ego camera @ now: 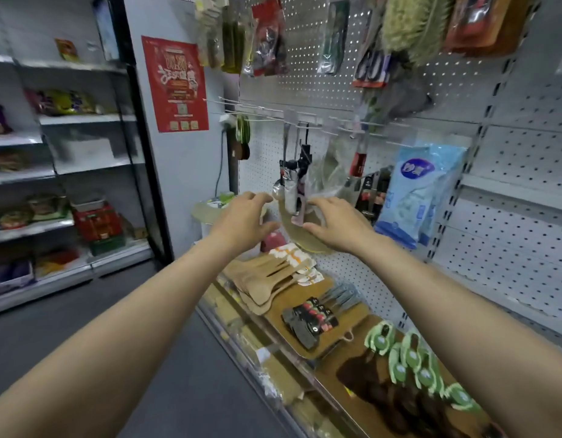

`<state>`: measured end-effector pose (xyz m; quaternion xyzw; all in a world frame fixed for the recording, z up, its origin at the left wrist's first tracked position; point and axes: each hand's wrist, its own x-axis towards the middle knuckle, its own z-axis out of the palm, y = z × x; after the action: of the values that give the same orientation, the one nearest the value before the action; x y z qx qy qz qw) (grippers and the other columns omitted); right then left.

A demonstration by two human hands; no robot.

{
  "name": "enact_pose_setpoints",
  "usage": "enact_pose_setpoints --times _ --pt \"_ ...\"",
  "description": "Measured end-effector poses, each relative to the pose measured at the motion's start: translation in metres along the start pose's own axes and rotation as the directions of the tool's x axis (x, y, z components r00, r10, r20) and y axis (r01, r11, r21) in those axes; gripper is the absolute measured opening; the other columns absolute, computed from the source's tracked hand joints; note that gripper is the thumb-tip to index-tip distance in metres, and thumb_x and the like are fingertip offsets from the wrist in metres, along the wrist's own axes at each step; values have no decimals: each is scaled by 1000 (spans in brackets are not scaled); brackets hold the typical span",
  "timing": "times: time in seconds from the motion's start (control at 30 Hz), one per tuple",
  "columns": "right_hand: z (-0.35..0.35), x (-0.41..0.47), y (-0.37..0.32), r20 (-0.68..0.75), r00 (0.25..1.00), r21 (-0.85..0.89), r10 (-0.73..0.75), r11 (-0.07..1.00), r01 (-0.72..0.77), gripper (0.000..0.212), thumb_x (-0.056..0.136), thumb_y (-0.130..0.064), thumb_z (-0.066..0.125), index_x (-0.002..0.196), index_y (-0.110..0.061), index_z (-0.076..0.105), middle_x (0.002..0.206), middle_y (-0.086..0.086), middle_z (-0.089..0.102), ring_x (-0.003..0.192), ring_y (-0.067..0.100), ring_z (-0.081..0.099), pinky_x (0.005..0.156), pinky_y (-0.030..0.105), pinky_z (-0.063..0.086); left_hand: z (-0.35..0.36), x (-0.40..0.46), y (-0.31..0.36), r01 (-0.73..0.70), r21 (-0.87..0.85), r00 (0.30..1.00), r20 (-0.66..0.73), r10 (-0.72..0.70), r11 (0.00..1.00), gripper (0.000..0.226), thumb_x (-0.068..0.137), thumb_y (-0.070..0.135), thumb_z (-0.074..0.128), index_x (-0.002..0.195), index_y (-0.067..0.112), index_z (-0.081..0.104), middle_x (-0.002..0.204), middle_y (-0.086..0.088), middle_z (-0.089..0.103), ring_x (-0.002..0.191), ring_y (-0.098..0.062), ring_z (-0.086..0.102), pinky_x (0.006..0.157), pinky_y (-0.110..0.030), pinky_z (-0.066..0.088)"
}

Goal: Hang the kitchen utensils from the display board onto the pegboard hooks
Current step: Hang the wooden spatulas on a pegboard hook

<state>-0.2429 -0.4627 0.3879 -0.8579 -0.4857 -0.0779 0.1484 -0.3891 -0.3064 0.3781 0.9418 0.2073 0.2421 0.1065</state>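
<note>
A: Left side first. What are the fingers doing?

B: The left hand (245, 218) is raised in front of the pegboard (336, 74), fingers spread and gently bent, thumb apart. It grips nothing. The fingertips lie close to the left edge of a bag (305, 230), but I cannot tell whether they touch it.

A: And the bag itself?

B: A clear bag with a pale round thing inside, hanging below the hooks (273, 110), between the two hands. Packaged utensils (294, 188) hang just in front of it.

A: The right hand?

B: The right hand (338, 226) is just right of the bag, fingers loosely bent and spread, thumb low. Its fingertips reach the bag's right side; a firm grip does not show.

A: What waits lower down?

B: On the board (308, 294) near the person lie wooden spatulas (264, 279), then dark peelers (311, 320), then green tools (412, 358) farther right.
</note>
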Motion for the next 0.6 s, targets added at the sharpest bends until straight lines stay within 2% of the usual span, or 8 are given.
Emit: enact_pose_setpoints --times 0.2,0.27,0.43,0.5,0.6 --pt "61 108 6 44 999 -3 13 1000 -13 62 95 -52 57 148 -24 41 148 7 48 137 27 44 106 43 42 42 75 -84 5 13 1000 1 -5 1000 57 86 47 67 133 20 52 135 -6 56 124 -27 51 98 -47 47" --pt "90 136 11 66 997 9 37 999 -38 62 96 -49 57 150 -22 40 151 9 45 139 29 41 107 41 39 69 98 -113 12 -19 1000 18 -12 1000 55 86 43 68 133 20 52 134 -7 56 122 -28 52 97 -44 48" --pt "181 194 35 148 972 37 184 981 -191 60 96 -51 57 148 -24 44 148 7 49 135 28 46 104 41 45 156 161 -177 4 -103 982 186 15 995 59 86 43 69 135 17 51 129 -8 57 116 -29 56 95 -39 48" --pt "219 216 49 193 944 49 268 958 -282 57 96 -51 57 145 -24 47 144 6 52 132 28 49 101 40 46 194 190 -201 -9 -151 965 258 48 989 56 86 40 70 134 17 52 126 -8 57 116 -28 55 91 -29 43" --pt "270 243 69 242 882 103 405 893 -438 53 96 -46 60 140 -18 53 139 5 59 127 27 54 98 38 47 249 231 -232 -46 -195 920 375 117 980 54 88 39 69 133 14 52 126 -11 58 116 -30 56 89 -33 43"
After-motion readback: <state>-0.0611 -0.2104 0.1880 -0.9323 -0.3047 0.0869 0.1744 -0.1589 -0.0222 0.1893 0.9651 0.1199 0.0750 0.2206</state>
